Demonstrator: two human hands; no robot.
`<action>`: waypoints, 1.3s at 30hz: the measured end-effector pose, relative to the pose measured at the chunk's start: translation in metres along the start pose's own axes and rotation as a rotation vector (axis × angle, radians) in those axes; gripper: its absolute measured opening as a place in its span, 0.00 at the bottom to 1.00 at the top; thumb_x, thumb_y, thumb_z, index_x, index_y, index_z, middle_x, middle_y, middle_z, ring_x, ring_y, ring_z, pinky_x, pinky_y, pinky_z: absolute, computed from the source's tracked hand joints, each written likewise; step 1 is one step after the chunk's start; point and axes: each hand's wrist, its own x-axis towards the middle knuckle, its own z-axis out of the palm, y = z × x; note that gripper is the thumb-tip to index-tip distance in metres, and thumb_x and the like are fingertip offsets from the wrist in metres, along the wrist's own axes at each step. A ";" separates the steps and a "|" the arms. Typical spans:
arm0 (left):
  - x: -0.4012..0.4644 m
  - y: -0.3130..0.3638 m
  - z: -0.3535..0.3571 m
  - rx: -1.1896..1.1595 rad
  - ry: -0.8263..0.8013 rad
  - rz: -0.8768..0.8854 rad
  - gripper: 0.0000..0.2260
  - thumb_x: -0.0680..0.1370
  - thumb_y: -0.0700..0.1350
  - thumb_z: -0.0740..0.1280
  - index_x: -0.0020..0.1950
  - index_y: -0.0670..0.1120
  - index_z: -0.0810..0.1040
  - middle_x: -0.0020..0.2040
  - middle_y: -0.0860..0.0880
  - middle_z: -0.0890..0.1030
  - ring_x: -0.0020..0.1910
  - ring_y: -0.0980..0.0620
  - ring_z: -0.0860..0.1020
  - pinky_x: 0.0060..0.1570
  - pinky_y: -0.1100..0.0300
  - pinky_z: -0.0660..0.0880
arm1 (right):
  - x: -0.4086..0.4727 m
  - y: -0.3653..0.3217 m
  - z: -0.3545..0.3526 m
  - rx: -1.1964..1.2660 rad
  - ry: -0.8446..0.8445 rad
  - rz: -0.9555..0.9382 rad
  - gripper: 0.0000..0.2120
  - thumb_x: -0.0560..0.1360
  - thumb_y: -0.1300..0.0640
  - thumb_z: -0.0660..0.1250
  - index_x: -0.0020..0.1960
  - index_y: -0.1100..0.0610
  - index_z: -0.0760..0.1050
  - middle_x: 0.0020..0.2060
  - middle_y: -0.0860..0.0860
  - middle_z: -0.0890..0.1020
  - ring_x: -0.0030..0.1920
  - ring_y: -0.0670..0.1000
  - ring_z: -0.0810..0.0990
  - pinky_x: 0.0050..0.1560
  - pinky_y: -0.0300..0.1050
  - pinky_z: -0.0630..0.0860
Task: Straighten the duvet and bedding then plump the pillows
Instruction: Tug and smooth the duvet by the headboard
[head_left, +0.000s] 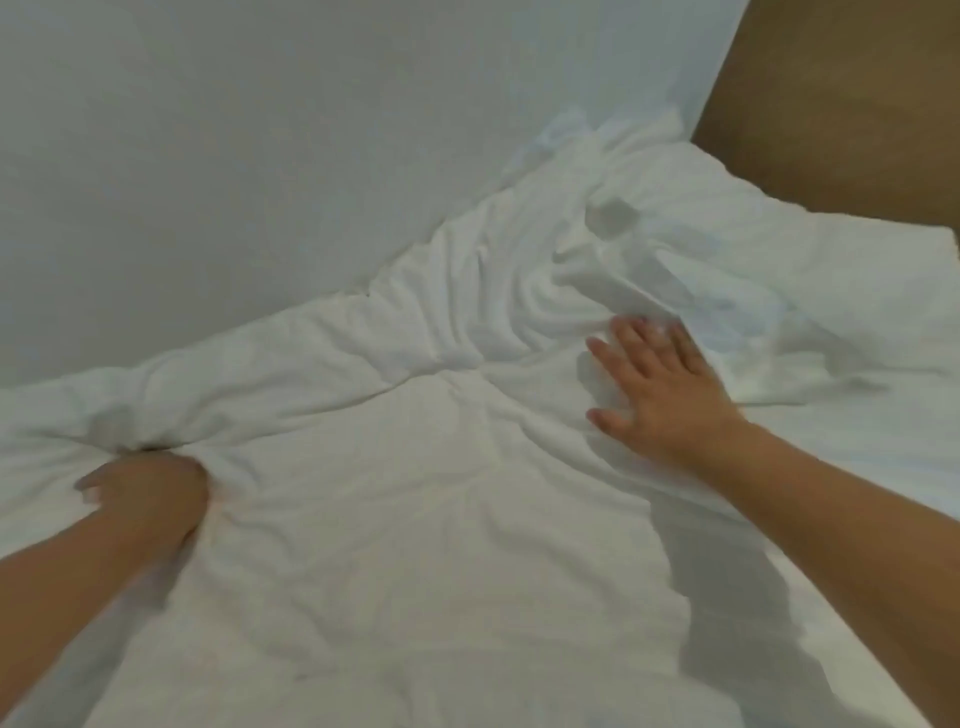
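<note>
Risk: left hand (148, 486) grips duvet (395, 519), right hand (657, 387) presses flat; uneven pulling may bunch folds toward pillow (779, 270).

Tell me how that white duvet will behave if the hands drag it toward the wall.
The duvet is probably floppy: it bunches into folds where the left hand grips it. It likely slides in ripples rather than as one sheet, judging by the creases beside the flat right hand. Its puffed ridge along the wall suggests it is light for its bulk.
</note>
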 end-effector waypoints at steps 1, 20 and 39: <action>-0.031 0.027 -0.057 -0.020 0.024 0.061 0.26 0.68 0.58 0.70 0.63 0.50 0.75 0.67 0.46 0.74 0.65 0.42 0.73 0.57 0.46 0.73 | -0.015 0.023 -0.004 -0.056 0.042 0.070 0.42 0.69 0.30 0.39 0.80 0.45 0.47 0.80 0.51 0.46 0.79 0.53 0.40 0.72 0.64 0.30; -0.034 0.356 -0.232 -0.045 0.003 0.661 0.23 0.74 0.50 0.66 0.68 0.49 0.72 0.66 0.50 0.75 0.65 0.47 0.73 0.61 0.53 0.72 | 0.036 0.099 0.171 0.186 0.570 0.354 0.40 0.73 0.28 0.54 0.73 0.57 0.64 0.71 0.65 0.66 0.71 0.67 0.63 0.72 0.68 0.46; -0.022 0.368 -0.231 -0.088 0.519 0.569 0.33 0.76 0.56 0.65 0.78 0.52 0.57 0.78 0.47 0.47 0.75 0.37 0.53 0.70 0.33 0.52 | 0.041 0.084 0.187 0.157 0.863 0.300 0.24 0.78 0.37 0.58 0.53 0.60 0.66 0.65 0.70 0.72 0.67 0.69 0.70 0.70 0.70 0.54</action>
